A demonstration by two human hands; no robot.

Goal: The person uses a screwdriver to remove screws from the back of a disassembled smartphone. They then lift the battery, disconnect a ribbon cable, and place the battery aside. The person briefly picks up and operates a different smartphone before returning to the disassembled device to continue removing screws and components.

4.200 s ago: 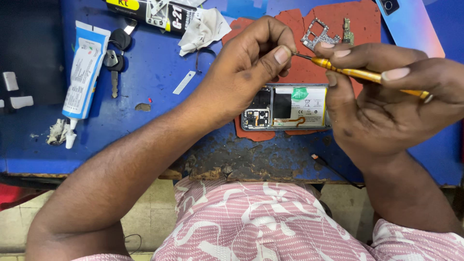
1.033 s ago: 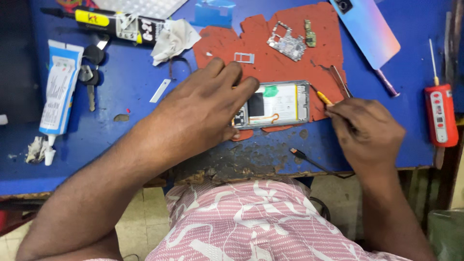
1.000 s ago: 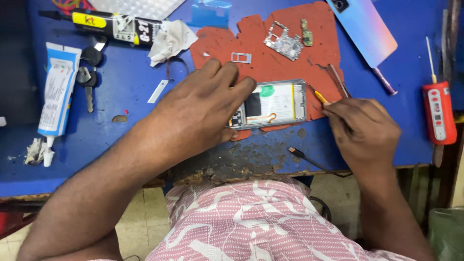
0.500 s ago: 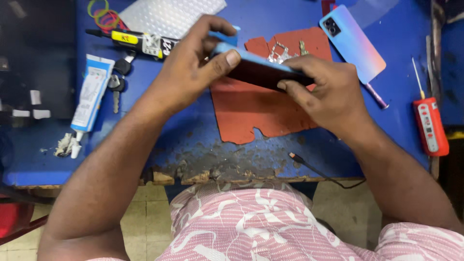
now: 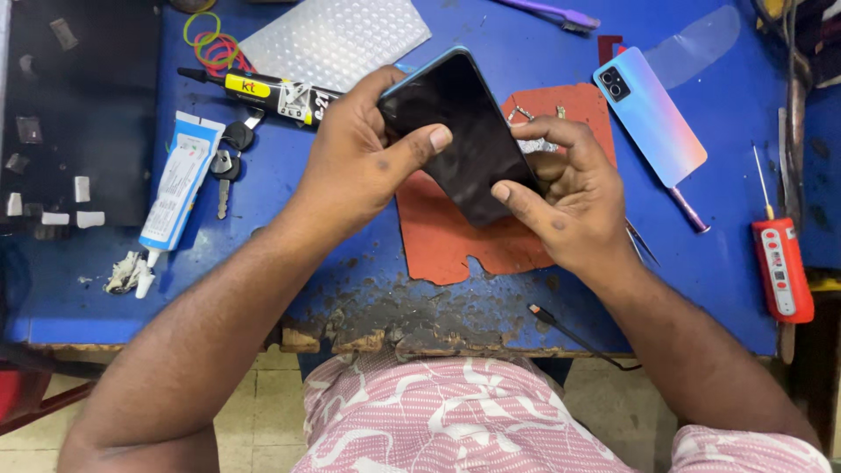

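Observation:
A smartphone (image 5: 464, 131) with a blue frame is held above the table, its dark screen facing up. My left hand (image 5: 363, 162) grips its upper left side, thumb resting on the glass. My right hand (image 5: 565, 197) holds its lower right edge, thumb on the screen and fingers curled underneath. Below the phone lies a red rubber mat (image 5: 455, 236) on the blue worktable (image 5: 350, 289). A few small metal parts (image 5: 524, 118) sit on the mat behind my right hand.
An iridescent blue phone back cover (image 5: 648, 114) lies at the right, a red tester screwdriver (image 5: 780, 263) further right. A white glue tube (image 5: 180, 184), keys (image 5: 229, 149), a black and yellow tube (image 5: 272, 90) and bubble wrap (image 5: 337, 35) lie at the left. A cable (image 5: 574, 333) lies at the chipped front edge.
The phone lay open on the mat while my right hand worked on it with a thin tool. The phone is now lifted, screen up, held in both hands; the tool is gone from my hand.

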